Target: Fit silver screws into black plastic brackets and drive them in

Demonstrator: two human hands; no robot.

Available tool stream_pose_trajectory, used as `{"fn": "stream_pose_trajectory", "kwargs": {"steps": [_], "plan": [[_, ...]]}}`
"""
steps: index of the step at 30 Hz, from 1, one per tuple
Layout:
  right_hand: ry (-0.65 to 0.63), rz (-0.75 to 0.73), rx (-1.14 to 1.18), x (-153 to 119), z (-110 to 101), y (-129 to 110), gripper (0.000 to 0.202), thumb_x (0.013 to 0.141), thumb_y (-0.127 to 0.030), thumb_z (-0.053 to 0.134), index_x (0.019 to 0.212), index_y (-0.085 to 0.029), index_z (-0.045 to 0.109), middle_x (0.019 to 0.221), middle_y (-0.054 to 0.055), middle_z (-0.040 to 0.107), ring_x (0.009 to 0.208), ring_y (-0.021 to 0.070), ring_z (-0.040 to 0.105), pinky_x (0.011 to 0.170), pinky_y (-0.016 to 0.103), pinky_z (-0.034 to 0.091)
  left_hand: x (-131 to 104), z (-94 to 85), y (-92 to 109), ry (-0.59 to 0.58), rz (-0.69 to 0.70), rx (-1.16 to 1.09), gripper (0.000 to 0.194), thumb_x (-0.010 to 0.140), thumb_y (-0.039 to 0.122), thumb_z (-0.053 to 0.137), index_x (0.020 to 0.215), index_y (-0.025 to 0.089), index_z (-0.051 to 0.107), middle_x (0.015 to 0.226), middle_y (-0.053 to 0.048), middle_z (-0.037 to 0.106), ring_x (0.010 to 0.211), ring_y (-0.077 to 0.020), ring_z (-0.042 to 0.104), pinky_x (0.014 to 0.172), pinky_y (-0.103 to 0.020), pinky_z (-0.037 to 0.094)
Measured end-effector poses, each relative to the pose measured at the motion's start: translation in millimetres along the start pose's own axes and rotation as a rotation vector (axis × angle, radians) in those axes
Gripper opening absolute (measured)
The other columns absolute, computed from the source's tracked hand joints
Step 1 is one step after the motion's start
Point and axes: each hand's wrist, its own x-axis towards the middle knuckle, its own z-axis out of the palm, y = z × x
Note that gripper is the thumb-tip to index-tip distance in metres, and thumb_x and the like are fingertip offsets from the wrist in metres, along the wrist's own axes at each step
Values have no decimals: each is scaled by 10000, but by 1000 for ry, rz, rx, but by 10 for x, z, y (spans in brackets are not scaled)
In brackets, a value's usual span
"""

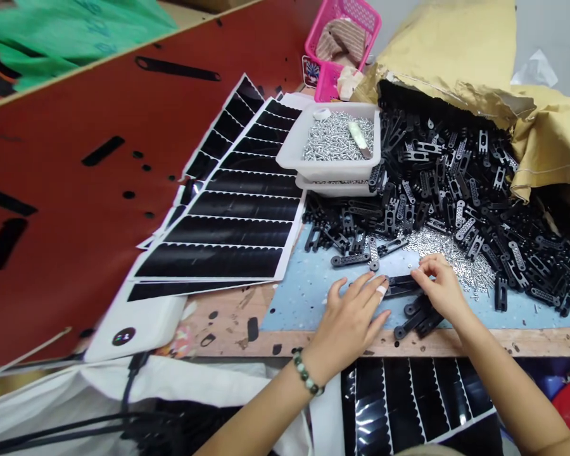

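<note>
My left hand [349, 316] lies over the blue mat with its fingers spread, its fingertips at the left end of a black plastic part [401, 286]. A white band wraps one of its fingers. At the other end of that part is my right hand [439, 285], its thumb and index finger pinched together; whatever is between them is too small to make out. Several black parts [420, 316] lie just below, near the table edge. Loose small screws and nuts [472, 269] are spread beyond my right hand.
A large heap of black parts [437, 183] spills from a brown paper sack [456, 57]. Left of it stands a white tub [330, 166] of screws. Black sticker sheets [228, 215] lie at the left, and a pink basket [375, 25] is behind.
</note>
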Motion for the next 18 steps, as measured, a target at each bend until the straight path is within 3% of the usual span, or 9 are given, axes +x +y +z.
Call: {"fn": "stream_pose_trajectory", "kwargs": {"steps": [4,10,18], "plan": [[-5,7,-42,38,119,1,225,760,-321,552,575,-207,496,786,48,538,742,179,524,657,309,453,-28,7,35,-4,9,24,327,949,291,426,1229,168,542,1276,-95,602,1214,-280,492,1012,-521,249],[-16,19,9,46,127,7,247,762,-343,551,560,-205,519,779,52,556,750,181,533,667,310,444,-42,-3,34,-13,-6,22,334,942,298,436,1233,173,543,1300,-101,585,1216,-280,490,1005,-513,254],[18,-12,-112,33,188,21,236,765,-300,528,551,-215,475,734,35,528,706,171,524,626,295,442,-60,13,47,-13,-4,14,363,943,303,434,1265,158,519,1316,-110,570,1230,-275,475,1031,-506,235]]}}
